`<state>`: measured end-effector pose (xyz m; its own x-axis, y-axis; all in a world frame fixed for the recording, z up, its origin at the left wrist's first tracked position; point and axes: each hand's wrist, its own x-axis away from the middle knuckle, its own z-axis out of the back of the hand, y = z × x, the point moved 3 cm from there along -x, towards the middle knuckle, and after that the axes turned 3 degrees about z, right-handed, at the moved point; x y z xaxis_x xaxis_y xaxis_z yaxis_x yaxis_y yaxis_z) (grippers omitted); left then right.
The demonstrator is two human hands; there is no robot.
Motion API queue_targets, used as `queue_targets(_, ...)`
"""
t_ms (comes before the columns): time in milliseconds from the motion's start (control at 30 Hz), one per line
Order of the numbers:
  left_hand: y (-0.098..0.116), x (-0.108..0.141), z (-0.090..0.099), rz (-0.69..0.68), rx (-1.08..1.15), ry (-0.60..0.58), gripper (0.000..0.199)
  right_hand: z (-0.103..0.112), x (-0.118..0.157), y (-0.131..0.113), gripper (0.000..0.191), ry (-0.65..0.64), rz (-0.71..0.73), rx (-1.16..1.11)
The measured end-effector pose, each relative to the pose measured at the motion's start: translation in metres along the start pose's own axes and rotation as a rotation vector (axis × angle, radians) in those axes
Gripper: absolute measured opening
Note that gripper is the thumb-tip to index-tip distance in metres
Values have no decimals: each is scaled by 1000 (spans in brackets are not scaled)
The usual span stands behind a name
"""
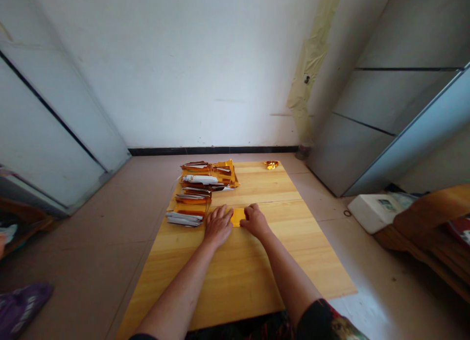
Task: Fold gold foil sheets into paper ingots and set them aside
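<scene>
Well away from left hand (218, 226), illegible lettering (24, 316)

We see a small golden-yellow piece (238, 216), bright and roughly rectangular; it lies low on the pale wooden tabletop (238, 276), between our left hand (218, 226) and our right hand (256, 221), which partly cover its side edges; we cannot tell its layers.

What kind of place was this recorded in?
Probably a room in a home: a wooden tabletop near a bare white wall, tall grey panelled doors or cabinet beside it, and a tiled floor.
</scene>
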<state>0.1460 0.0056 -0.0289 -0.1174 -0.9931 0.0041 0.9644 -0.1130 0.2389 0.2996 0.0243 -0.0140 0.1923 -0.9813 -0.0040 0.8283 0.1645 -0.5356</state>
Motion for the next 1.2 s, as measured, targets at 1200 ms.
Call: queue_targets(1200, -3, 4, -2, -119, 126, 157, 30, 21, 8, 4, 15, -94, 535, 324)
